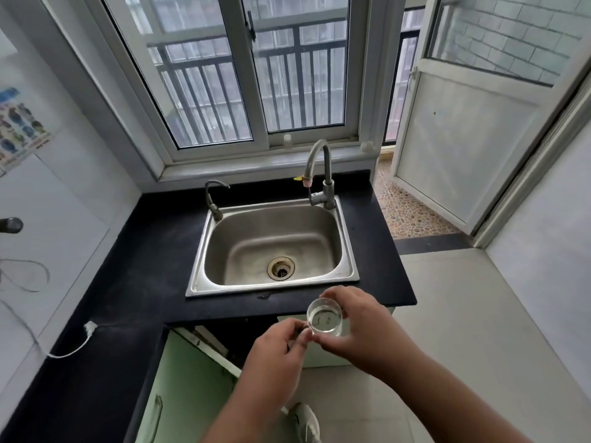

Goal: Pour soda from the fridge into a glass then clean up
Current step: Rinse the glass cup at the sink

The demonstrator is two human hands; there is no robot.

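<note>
Bare left forearm (256, 401) and right forearm (431, 388) — whitish shoe (306, 422) below.

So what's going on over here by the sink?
A person stands at a dark kitchen counter, holding a small clear glass with both hands. The right hand wraps round its side and the left hand pinches its near edge. There seems to be a little clear liquid in it. The glass is held just short of the steel sink, not over the basin, and no water shows at the tall tap.

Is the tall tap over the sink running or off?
Off: no water falls from the tap, and the sink basin shows no stream.
</note>
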